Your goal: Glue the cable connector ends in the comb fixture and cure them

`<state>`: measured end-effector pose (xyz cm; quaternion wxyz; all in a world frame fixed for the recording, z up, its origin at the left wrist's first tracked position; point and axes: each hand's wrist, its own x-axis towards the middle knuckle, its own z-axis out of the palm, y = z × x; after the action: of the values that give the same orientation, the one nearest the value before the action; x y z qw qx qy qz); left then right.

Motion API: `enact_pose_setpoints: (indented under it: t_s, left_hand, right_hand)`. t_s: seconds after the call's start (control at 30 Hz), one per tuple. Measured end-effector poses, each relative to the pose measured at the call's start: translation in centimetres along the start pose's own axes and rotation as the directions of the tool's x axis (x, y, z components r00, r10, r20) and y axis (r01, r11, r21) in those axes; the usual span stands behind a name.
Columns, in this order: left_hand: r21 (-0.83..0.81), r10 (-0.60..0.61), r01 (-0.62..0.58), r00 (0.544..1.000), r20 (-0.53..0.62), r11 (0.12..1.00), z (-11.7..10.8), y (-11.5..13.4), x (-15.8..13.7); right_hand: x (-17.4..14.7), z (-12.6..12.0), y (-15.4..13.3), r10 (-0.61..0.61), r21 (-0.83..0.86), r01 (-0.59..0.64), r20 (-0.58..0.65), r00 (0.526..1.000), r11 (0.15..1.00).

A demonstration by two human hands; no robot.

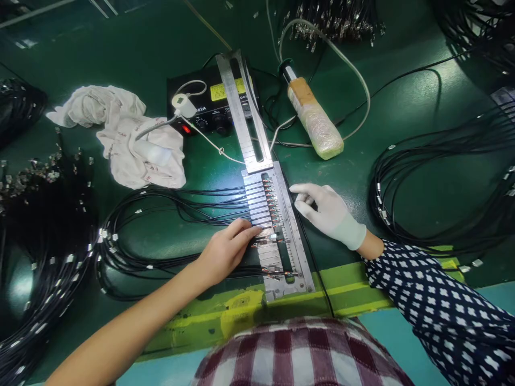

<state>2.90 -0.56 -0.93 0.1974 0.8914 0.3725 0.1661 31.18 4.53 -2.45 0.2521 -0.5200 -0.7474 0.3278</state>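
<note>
A slotted metal fixture (300, 241) lies on the bench, with several black cables (217, 192) laid side by side across it, their stripped metal ends in a row. My left hand (225, 249), bare, is over the fixture's left edge. Its thumb and index finger are pinched at a cable end on the metal, and the fingers hide most of that cable. Loose cable ends (276, 269) rest on the fixture nearer to me. My right hand (328, 212), in a white glove, hovers right of the fixture. Its index finger and thumb are apart with nothing between them.
A black control box (201, 115) stands behind, with a slotted metal bracket (237, 102) across it. A tape-wrapped dispenser (316, 118) with a hose lies at the back right. White cloth (148, 155) is at the left. Cable bundles (378, 177) lie on both sides.
</note>
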Motion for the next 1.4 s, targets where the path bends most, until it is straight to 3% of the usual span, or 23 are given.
enact_pose_setpoints:
  t_s: [0.4, 0.6, 0.93, 1.1, 1.3, 1.4]
  left_hand:
    - [0.048, 0.064, -0.066, 0.996, 0.057, 0.997, 0.0, -0.6, 0.2]
    - [0.144, 0.092, -0.105, 0.991, 0.094, 0.984, -0.5, -0.6, 0.3]
    - [0.391, 0.253, -0.241, 0.967, 0.022, 0.888, -0.3, -0.1, 0.4]
    - [0.309, 0.17, -0.173, 0.985, 0.037, 0.935, -0.4, 0.1, 0.4]
    - [-0.005, 0.025, -0.025, 0.999, 0.047, 1.0, 0.0, -0.7, 0.9]
    - [-0.053, 0.01, -0.009, 1.0, 0.028, 0.999, 0.3, -0.8, 0.8]
  right_hand:
    - [0.0, -0.1, -0.1, 0.01, 0.007, -0.01, 0.016, 1.0, 1.0]
    - [0.1, 0.0, 0.1, 0.012, 0.006, -0.012, 0.02, 1.0, 1.0]
    - [-0.1, 0.0, 0.3, 0.002, 0.004, -0.002, 0.01, 1.0, 1.0]
    - [0.0, 0.0, 0.1, 0.005, 0.006, -0.005, 0.012, 1.0, 1.0]
    - [-0.1, -0.1, 0.2, -0.004, 0.009, 0.004, 0.013, 1.0, 1.0]
    - [-0.1, -0.1, 0.2, -0.003, 0.004, 0.003, 0.016, 1.0, 1.0]
